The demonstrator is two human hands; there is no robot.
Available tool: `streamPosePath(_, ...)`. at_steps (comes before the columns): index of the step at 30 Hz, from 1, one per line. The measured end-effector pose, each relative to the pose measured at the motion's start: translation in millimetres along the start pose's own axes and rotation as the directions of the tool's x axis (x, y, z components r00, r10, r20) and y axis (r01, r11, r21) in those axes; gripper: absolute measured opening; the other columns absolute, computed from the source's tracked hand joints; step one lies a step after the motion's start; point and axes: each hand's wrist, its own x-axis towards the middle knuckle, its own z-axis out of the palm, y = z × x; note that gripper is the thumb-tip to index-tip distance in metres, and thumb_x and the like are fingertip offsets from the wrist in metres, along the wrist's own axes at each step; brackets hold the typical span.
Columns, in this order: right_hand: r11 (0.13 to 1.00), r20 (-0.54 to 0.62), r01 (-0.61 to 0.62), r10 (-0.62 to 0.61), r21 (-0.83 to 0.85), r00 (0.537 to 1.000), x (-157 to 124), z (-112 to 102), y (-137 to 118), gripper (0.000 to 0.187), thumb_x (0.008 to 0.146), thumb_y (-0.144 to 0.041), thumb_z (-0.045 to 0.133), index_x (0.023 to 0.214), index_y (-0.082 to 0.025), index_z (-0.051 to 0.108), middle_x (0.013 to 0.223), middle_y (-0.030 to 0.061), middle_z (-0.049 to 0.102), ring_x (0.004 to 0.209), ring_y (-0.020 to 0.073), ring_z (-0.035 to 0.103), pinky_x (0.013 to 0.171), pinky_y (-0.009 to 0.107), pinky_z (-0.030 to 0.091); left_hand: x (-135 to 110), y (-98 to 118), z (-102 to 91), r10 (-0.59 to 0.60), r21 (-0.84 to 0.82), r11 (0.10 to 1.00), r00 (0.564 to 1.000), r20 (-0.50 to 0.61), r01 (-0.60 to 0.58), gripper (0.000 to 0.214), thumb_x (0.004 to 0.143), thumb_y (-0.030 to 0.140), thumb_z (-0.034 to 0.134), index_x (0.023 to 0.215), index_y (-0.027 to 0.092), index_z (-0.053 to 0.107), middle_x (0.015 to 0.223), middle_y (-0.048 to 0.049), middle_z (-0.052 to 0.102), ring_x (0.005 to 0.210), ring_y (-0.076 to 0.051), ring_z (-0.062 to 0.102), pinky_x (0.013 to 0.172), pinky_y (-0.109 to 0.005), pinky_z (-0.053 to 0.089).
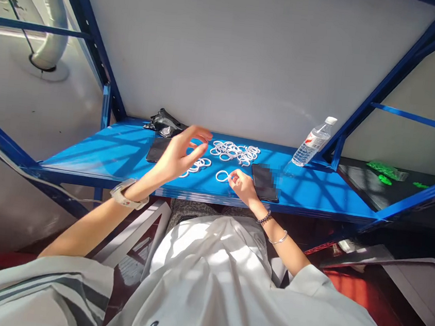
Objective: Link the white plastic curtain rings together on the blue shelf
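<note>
My left hand (182,151) is raised above the blue shelf (117,152), its fingers spread and loosely curled, holding nothing. Just beyond it lies a small group of white rings (198,165). My right hand (241,184) rests on the shelf, its fingertips pinching a single white ring (222,176) that lies flat on the surface. A larger pile of white rings (235,152) sits farther back. A watch is on my left wrist and bracelets are on my right.
Two dark phones lie on the shelf, one (157,149) behind my left hand, one (264,182) right of my right hand. A water bottle (313,142) leans at the back right. A black bag (165,123) lies at the back left. Green parts (386,170) sit on a dark surface to the right.
</note>
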Motion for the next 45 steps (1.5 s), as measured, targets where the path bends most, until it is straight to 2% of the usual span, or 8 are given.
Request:
streamPosePath(4, 0.997, 0.042, -0.043, 0.041, 0.064, 0.998, 2.6, 0.1, 4.2, 0.013, 0.083, -0.031, 0.055, 0.086, -0.019, 0.058, 0.06, -0.0031, 0.054, 0.052, 0.0117, 0.049, 0.053, 0.024, 0.036, -25.6, -38.3, 63.5, -0.011, 0.06, 0.998, 0.967, 0.254, -0.004, 0.033, 0.095, 0.041, 0.054, 0.118, 0.019, 0.059, 0.125, -0.012, 0.061, 0.114, -0.024, 0.06, 0.09, -0.036, 0.055)
streamPosePath(6, 0.996, 0.037, -0.045, 0.042, 0.076, 0.998, 1.5, 0.7, 4.6, 0.014, 0.083, -0.032, 0.055, 0.086, -0.019, 0.058, 0.061, -0.0031, 0.054, 0.053, 0.0114, 0.049, 0.054, 0.024, 0.036, -39.8, -55.8, 87.9, -0.004, 0.147, 0.988, 0.958, 0.287, -0.04, 0.033, 0.091, 0.04, 0.058, 0.116, 0.019, 0.059, 0.131, -0.0146, 0.056, 0.12, -0.029, 0.056, 0.1, -0.044, 0.05)
streamPosePath(8, 0.998, 0.037, -0.025, 0.023, 0.062, 0.999, -0.9, 1.8, 3.5, 0.013, 0.082, -0.031, 0.056, 0.085, -0.019, 0.059, 0.062, -0.0031, 0.054, 0.055, 0.0113, 0.049, 0.056, 0.023, 0.036, -50.0, -66.6, 99.5, -0.01, 0.141, 0.989, 0.953, 0.303, -0.035, 0.03, 0.094, 0.04, 0.054, 0.116, 0.019, 0.058, 0.126, -0.0139, 0.058, 0.115, -0.026, 0.058, 0.097, -0.042, 0.051)
streamPosePath(13, 0.999, 0.05, 0.042, -0.04, -0.034, 0.998, -7.3, 4.1, -2.3, 0.009, 0.081, -0.028, 0.056, 0.081, -0.02, 0.061, 0.064, -0.003, 0.052, 0.059, 0.0114, 0.046, 0.06, 0.024, 0.036, -54.7, -71.3, 95.3, 0.044, 0.068, 0.995, 0.942, 0.332, -0.07, 0.024, 0.097, 0.038, 0.049, 0.107, 0.019, 0.06, 0.122, -0.0124, 0.06, 0.115, -0.025, 0.056, 0.098, -0.039, 0.047)
streamPosePath(18, 0.995, 0.073, 0.07, -0.065, -0.072, 0.995, -9.1, 3.8, -5.4, 0.011, 0.084, -0.03, 0.056, 0.083, -0.02, 0.063, 0.067, -0.0028, 0.053, 0.061, 0.0114, 0.046, 0.062, 0.024, 0.035, -48.5, -72.4, 90.7, -0.018, -0.046, 0.998, 0.962, 0.272, 0.032, 0.024, 0.095, 0.042, 0.052, 0.095, 0.019, 0.06, 0.1, -0.0072, 0.065, 0.092, -0.019, 0.06, 0.085, -0.033, 0.05)
streamPosePath(22, 0.995, 0.084, 0.058, -0.052, -0.077, 0.995, -9.5, 2.9, -6.5, 0.012, 0.084, -0.031, 0.057, 0.083, -0.021, 0.063, 0.067, -0.0026, 0.054, 0.061, 0.0117, 0.046, 0.062, 0.024, 0.035, -48.0, -72.1, 90.7, -0.068, -0.085, 0.992, 0.965, 0.252, 0.092, 0.029, 0.087, 0.042, 0.063, 0.104, 0.02, 0.058, 0.102, -0.0061, 0.065, 0.092, -0.02, 0.062, 0.084, -0.033, 0.051)
streamPosePath(32, 0.995, 0.082, 0.054, -0.048, -0.079, 0.996, -10.5, 1.9, -10.6, 0.011, 0.085, -0.03, 0.057, 0.082, -0.021, 0.063, 0.068, -0.0023, 0.055, 0.06, 0.0113, 0.045, 0.06, 0.024, 0.034, -50.0, -74.5, 92.8, -0.117, -0.103, 0.984, 0.967, 0.225, 0.143, 0.03, 0.084, 0.043, 0.065, 0.104, 0.021, 0.059, 0.103, -0.0055, 0.067, 0.094, -0.02, 0.063, 0.085, -0.034, 0.051)
streamPosePath(45, 0.999, 0.092, 0.008, -0.004, -0.038, 0.996, -10.5, 1.1, -9.6, 0.019, 0.086, -0.036, 0.053, 0.081, -0.021, 0.062, 0.067, -0.0028, 0.057, 0.059, 0.0109, 0.045, 0.058, 0.024, 0.032, -43.1, -68.0, 84.0, -0.152, -0.216, 0.951, 0.943, 0.296, 0.221, 0.037, 0.085, 0.056, 0.062, 0.083, 0.019, 0.066, 0.09, -0.0055, 0.066, 0.085, -0.018, 0.062, 0.076, -0.031, 0.05)
